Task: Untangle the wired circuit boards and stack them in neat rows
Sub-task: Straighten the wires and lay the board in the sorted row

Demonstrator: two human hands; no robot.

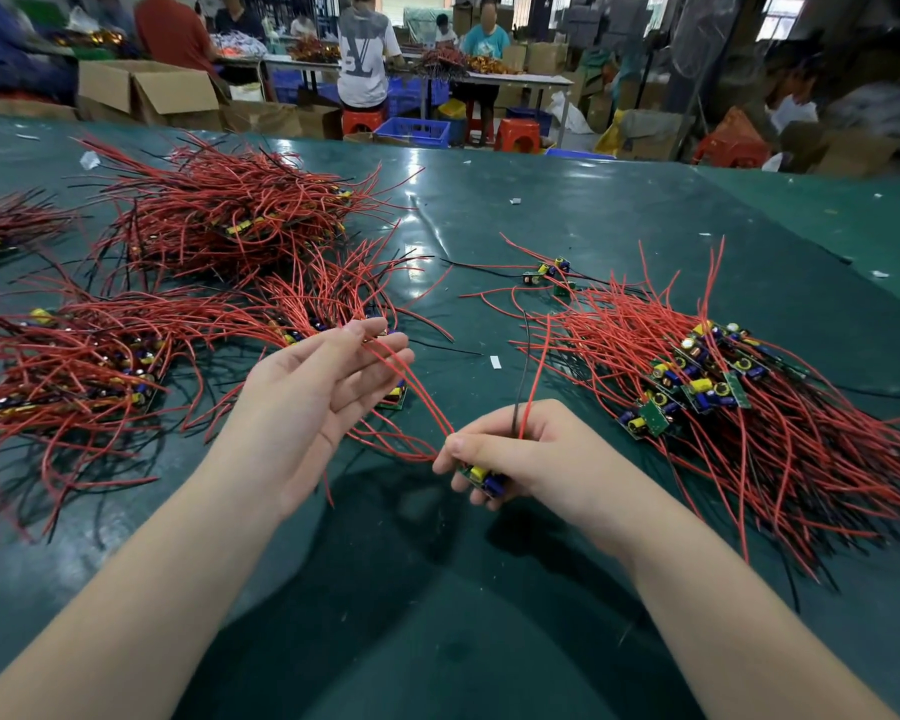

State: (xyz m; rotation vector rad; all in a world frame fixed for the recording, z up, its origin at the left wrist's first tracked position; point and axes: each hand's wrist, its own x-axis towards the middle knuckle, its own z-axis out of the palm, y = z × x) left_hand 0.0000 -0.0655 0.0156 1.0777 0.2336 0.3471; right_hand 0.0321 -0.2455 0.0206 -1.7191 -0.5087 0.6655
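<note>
Where the green desk (593,210) runs out of view at nine o'clock, tangled boards (89,366) are cut off; stacked boards (707,376) lie at three o'clock. The left hand (313,387) lies open, red wires (411,387) crossing its fingers. The right hand (515,449) grips a small board (484,478), half hidden.

We see two bare forearms entering from the bottom edge, sleeveless to the frame's limit, with no gloves, rings, watch or wristband on either. Our left hand (313,402) and right hand (520,454) show short, unpainted fingernails.
</note>
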